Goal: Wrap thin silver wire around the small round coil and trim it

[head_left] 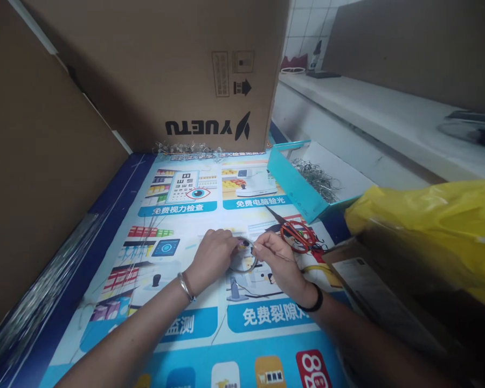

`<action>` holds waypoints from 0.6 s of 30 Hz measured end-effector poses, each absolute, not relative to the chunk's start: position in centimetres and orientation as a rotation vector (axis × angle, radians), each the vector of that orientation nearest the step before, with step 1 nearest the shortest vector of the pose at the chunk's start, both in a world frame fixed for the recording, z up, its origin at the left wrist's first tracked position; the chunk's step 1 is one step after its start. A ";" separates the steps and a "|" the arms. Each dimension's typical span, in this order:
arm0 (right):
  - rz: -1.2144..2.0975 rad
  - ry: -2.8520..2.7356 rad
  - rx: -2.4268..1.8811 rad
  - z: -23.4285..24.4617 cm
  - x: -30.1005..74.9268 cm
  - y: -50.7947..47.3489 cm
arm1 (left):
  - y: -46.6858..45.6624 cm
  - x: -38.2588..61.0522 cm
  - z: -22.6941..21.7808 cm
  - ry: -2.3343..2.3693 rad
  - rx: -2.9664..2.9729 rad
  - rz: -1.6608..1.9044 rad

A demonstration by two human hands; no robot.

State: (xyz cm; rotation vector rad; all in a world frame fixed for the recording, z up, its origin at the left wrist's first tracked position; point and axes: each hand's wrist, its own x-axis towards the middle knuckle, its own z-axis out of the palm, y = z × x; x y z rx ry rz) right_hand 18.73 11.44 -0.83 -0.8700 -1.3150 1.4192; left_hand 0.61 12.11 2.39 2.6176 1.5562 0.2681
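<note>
A thin greyish wire ring [244,271] is between my hands, just above the printed sheet [222,280]. My left hand [215,251] is closed on the ring's left side, its fingertips bent inward. My right hand [282,262] pinches the ring's right side between thumb and fingers. Small dark and yellowish bits show near the top of the ring, too small to name. Scissors [298,235] with orange-red handles lie just beyond my right hand, blades pointing up and left.
A turquoise box [297,186] at the right holds tangled thin wires [317,178]. Cardboard walls [153,64] stand behind and at the left. Long strands [44,291] lie along the left edge, and wire scraps [189,148] at the back. A yellow bag [432,226] sits at the right.
</note>
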 end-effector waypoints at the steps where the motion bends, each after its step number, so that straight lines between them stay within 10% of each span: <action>1: 1.421 -1.316 -0.868 -0.9 18.7 11.5 | 12.1 0.6 2.3 1.558 2.628 0.264; 12: 1.392 -1.339 -0.926 -0.8 18.8 11.6 | 12.3 0.4 1.9 1.511 2.554 0.431; 18: 1.297 -1.409 -0.975 -0.6 18.8 11.4 | 12.9 -1.5 2.9 1.066 1.326 1.034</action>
